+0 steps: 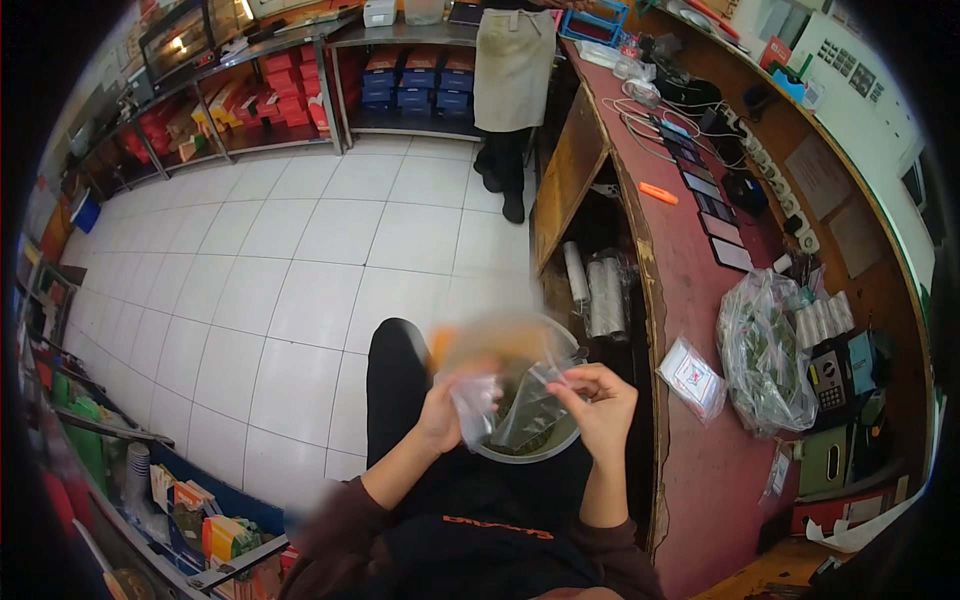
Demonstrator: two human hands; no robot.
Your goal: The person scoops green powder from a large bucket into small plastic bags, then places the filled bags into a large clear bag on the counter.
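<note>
Between my hands is a small clear plastic bag [529,401], partly blurred. My left hand [441,411] grips its left side, with some fingers hidden behind the plastic. On the other side, the thumb and fingers of my right hand [606,401] pinch the bag's upper right edge. Below the bag, a round tub [536,459] rests at my lap, holding dried green herb [517,448]. A pale, see-through blur and an orange patch [444,346] cover the tub's far side; what they are I cannot tell.
A red-topped counter [697,480] runs along my right, bearing a large bag of green herb [761,352], a packet [694,379], several phones [720,225] and an orange marker [658,193]. A person in an apron [514,75] stands ahead. A crate of packets [217,525] is at lower left.
</note>
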